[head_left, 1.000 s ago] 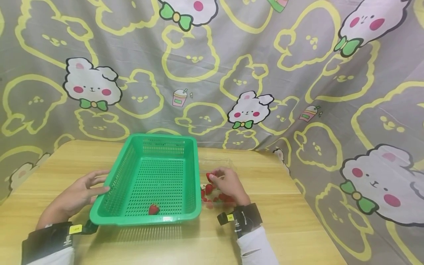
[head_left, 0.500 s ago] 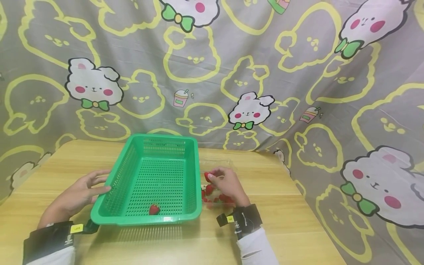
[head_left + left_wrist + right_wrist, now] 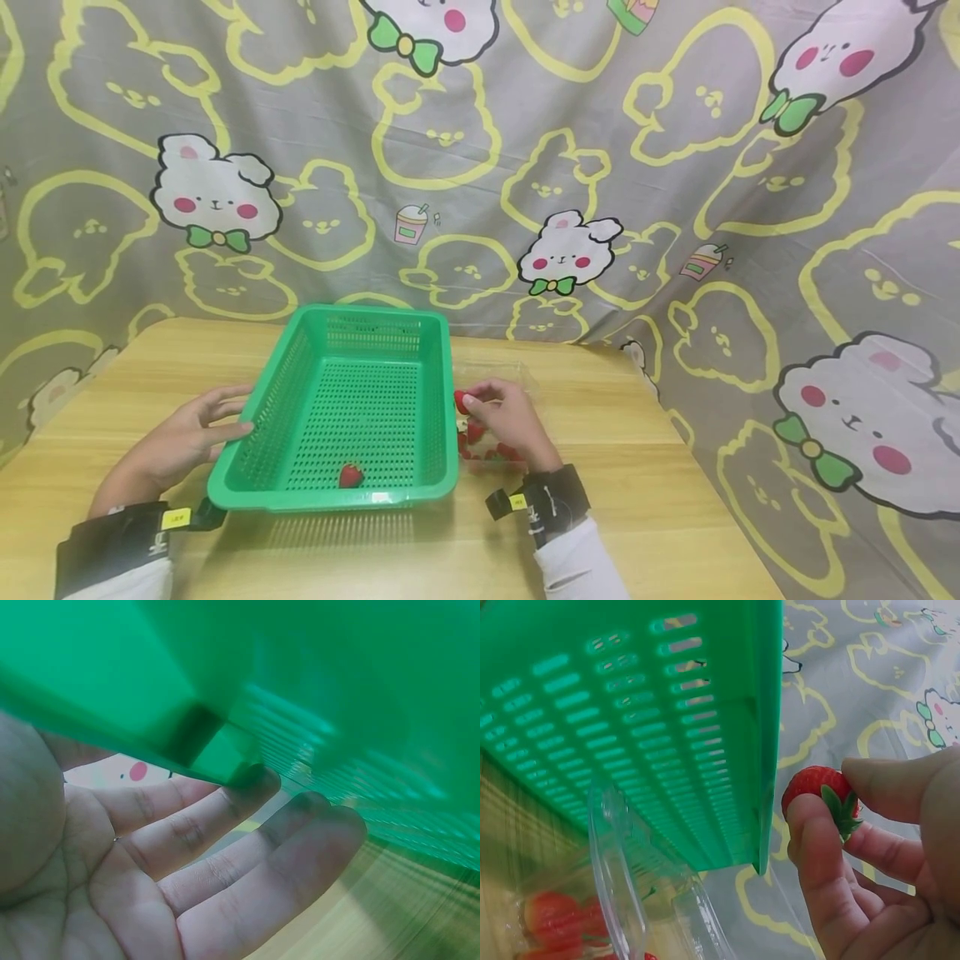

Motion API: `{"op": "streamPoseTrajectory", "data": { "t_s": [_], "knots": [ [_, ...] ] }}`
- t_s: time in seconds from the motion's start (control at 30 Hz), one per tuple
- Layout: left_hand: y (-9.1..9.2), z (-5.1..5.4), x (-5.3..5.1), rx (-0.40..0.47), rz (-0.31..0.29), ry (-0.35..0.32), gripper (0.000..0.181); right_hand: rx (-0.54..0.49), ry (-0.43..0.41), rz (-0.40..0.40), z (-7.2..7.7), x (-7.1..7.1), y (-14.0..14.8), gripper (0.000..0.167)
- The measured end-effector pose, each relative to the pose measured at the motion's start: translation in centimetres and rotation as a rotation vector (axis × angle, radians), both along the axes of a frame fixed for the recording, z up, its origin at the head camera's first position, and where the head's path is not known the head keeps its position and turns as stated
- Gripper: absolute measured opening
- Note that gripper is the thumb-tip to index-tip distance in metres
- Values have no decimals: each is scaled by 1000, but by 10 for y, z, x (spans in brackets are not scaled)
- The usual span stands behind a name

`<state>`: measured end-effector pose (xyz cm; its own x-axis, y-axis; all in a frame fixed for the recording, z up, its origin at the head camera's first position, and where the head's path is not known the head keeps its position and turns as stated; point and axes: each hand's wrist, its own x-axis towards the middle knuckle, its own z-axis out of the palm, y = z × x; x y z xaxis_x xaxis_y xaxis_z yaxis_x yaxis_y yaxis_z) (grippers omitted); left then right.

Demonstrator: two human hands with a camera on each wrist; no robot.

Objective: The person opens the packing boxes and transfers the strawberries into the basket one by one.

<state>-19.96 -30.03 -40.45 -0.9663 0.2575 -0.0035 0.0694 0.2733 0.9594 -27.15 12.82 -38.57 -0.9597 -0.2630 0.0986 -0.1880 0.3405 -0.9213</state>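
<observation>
A green perforated basket [image 3: 442, 400] stands on the table with one strawberry [image 3: 350, 476] on its floor near the front. The left hand [image 3: 183, 437] is at the basket's left side, thumb on the rim; in the left wrist view its fingers [image 3: 247, 877] lie nearly straight under the basket's edge. Beside the basket's right wall, the right hand [image 3: 513, 421] pinches a strawberry [image 3: 461, 402] between thumb and fingers. The right wrist view shows that strawberry [image 3: 815, 787] with green leaves towards the palm. Below is a clear plastic box [image 3: 619, 877] holding several strawberries [image 3: 553, 919].
The wooden table [image 3: 637, 500] reaches back to a grey cloth [image 3: 465, 108] with yellow outlines and white rabbits, which also hangs along the right side. The clear box stands close against the basket's right side.
The right hand has moved slightly left with its strawberry, closer to the basket's right wall. The left hand and the basket look nearly the same, apart from a slight shift of the view.
</observation>
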Motion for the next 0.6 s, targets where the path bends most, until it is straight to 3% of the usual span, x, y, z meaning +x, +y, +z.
{"op": "streamPoseTrajectory", "data": {
  "t_s": [0.6],
  "knots": [
    [1, -1, 0, -6, 7, 6, 64, -36, -57, 43, 8, 15, -14, 23]
  ]
}}
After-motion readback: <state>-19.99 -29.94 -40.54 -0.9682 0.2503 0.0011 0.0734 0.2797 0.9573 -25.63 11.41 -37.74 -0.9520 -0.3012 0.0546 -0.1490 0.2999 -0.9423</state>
